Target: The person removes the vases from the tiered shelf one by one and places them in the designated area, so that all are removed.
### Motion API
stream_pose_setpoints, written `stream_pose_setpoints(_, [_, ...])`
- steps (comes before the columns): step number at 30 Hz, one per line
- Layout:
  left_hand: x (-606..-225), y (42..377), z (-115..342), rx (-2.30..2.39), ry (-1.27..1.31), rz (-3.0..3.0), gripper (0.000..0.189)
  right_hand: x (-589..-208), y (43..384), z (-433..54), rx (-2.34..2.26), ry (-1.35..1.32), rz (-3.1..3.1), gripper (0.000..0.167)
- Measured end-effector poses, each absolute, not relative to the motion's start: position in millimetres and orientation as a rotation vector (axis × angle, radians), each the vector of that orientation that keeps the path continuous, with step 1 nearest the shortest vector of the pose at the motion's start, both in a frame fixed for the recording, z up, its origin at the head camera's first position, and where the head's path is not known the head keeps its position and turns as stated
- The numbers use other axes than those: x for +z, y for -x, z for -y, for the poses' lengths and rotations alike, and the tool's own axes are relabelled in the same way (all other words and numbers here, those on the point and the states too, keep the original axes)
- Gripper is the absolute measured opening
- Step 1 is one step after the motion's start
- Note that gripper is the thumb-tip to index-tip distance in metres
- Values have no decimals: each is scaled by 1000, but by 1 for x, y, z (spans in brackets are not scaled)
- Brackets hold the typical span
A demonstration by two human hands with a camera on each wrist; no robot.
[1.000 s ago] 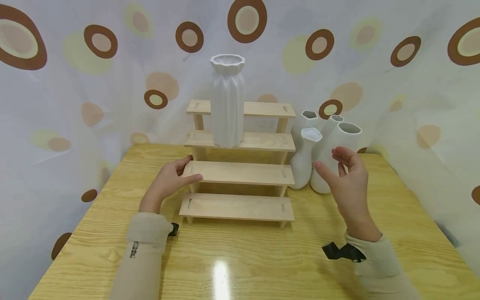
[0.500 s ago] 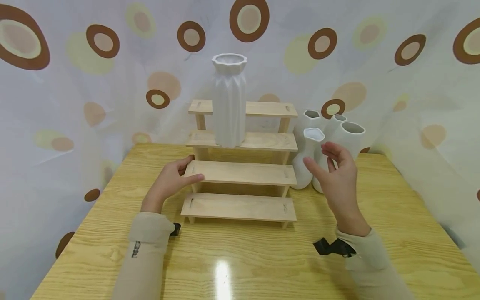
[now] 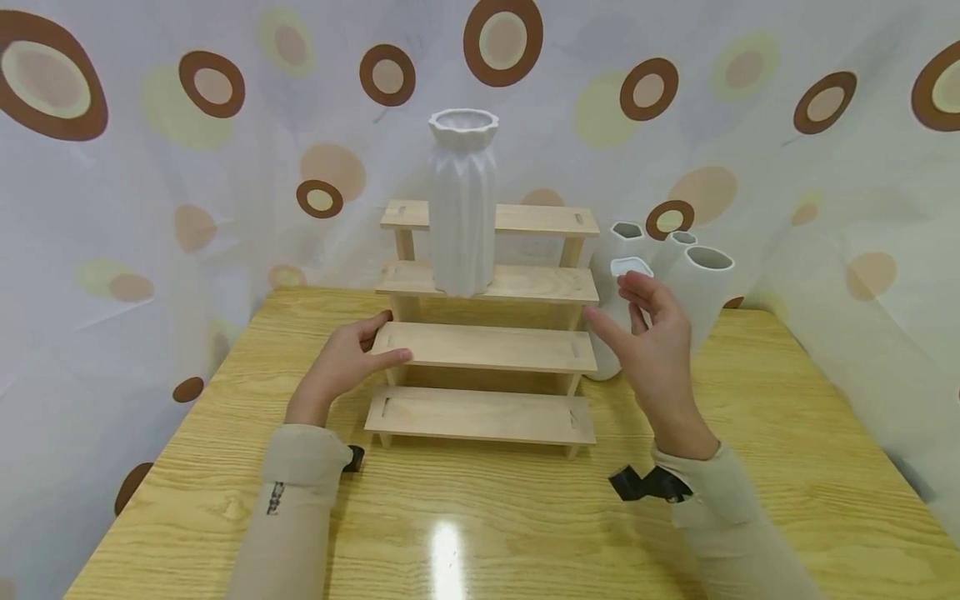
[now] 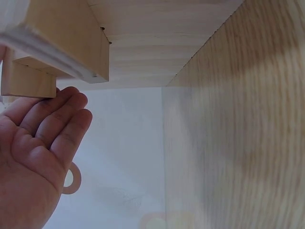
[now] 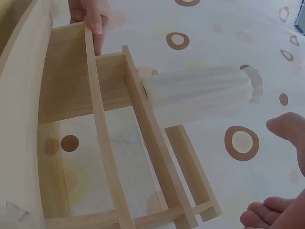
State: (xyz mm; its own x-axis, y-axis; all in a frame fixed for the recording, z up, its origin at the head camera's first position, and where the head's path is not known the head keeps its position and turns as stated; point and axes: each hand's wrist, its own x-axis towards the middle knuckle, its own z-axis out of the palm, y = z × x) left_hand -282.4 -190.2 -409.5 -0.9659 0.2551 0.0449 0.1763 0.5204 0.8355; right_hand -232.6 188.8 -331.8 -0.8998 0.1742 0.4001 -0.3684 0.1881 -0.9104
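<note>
A four-step wooden display stand (image 3: 480, 415) stands on the table. My left hand (image 3: 341, 365) holds the left end of its second-lowest board, thumb on top and fingers at the side and back. In the left wrist view the fingers (image 4: 57, 119) of that hand reach along the wood. On the second-highest step stands a tall white pleated vase (image 3: 462, 217), upright, with a scalloped rim. My right hand (image 3: 660, 367) hovers right of the stand, thumb and fingers spread apart, holding nothing. It partly hides a white narrow-necked vase (image 3: 602, 365) behind it.
Several white vases cluster behind my right hand, among them a tall one with an oval mouth (image 3: 709, 287) and one with an angular mouth (image 3: 627, 240). The wood-grain table (image 3: 525, 517) meets a dotted cloth backdrop (image 3: 255, 167) at the back and sides.
My right hand has moved left and slightly up, from in front of the right-hand vases toward the stand. My left hand keeps its hold on the stand. The view has shifted slightly.
</note>
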Motion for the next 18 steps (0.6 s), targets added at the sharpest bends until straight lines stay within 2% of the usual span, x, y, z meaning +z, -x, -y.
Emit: stream_pose_setpoints(18, [-410,282,191,1452,-372,-2668,99,-321,244,-170,1696,-279,2103,67])
